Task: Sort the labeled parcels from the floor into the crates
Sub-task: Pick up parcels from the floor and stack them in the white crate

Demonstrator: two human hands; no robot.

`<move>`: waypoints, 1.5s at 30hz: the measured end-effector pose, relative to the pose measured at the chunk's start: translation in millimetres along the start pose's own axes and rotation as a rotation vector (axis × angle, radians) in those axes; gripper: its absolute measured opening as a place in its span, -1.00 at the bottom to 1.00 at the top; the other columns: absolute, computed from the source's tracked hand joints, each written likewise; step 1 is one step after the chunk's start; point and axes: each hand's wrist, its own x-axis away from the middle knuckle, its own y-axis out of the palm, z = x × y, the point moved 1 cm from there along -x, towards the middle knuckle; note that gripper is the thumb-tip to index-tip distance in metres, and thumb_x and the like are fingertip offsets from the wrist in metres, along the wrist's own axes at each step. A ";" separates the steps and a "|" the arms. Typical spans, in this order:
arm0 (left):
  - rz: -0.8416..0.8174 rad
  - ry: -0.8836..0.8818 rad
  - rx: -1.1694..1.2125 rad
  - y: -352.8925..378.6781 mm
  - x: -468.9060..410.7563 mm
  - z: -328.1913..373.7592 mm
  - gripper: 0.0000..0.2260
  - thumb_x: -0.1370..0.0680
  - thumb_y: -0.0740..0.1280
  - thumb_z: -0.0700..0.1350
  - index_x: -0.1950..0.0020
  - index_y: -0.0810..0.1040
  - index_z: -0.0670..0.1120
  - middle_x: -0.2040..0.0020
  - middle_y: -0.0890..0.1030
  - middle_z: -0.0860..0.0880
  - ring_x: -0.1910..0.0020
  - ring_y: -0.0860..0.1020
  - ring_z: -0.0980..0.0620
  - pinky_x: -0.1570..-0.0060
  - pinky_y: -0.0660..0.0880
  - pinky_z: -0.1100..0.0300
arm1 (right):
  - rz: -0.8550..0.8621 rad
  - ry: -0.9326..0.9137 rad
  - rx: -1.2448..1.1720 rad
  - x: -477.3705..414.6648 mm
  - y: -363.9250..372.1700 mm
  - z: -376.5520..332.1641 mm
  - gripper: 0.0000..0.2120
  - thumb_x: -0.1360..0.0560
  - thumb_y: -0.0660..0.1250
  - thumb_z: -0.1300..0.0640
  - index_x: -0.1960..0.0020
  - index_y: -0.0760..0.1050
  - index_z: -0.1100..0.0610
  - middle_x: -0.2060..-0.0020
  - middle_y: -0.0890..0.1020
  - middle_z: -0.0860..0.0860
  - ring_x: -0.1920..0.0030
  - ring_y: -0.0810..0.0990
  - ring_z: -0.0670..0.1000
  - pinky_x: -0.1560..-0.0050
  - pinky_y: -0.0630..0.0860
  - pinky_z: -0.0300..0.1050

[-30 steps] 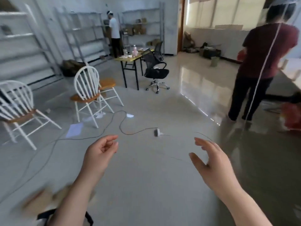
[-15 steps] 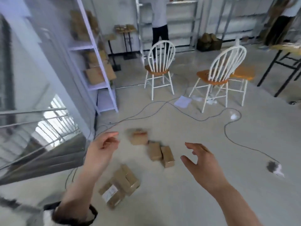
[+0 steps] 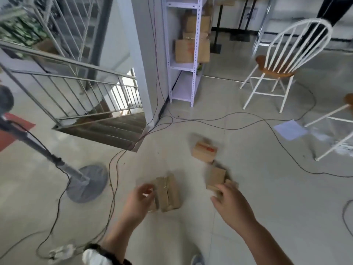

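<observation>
Both hands low over the floor [image 3: 271, 192].
My left hand [image 3: 139, 200] curls loosely beside the nearest box [image 3: 169, 193], grip unclear; my right hand [image 3: 232, 204] is spread wide over a second box [image 3: 215, 177].

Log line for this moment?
phase: reach | left-hand grip: at paired parcels, nothing lifted | right-hand grip: over flat parcel, contact unclear | crates: not in view

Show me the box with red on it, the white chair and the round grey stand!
box with red on it [image 3: 204, 151]: head view, its top face.
white chair [image 3: 276, 72]: head view, its brown seat.
round grey stand [image 3: 89, 183]: head view, its flat base.
</observation>
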 end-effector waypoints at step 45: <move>-0.175 -0.321 -0.455 282.7 -393.3 -455.1 -0.65 -0.52 0.33 0.09 0.08 0.57 -0.22 0.16 0.65 -0.13 0.15 0.64 -0.08 0.12 0.57 0.11 | -0.291 0.271 -0.320 -404.0 563.9 199.9 -0.39 -0.57 0.21 -0.04 -0.53 0.07 0.08 -0.47 0.28 0.08 -0.43 0.29 0.14 -0.37 0.27 -0.06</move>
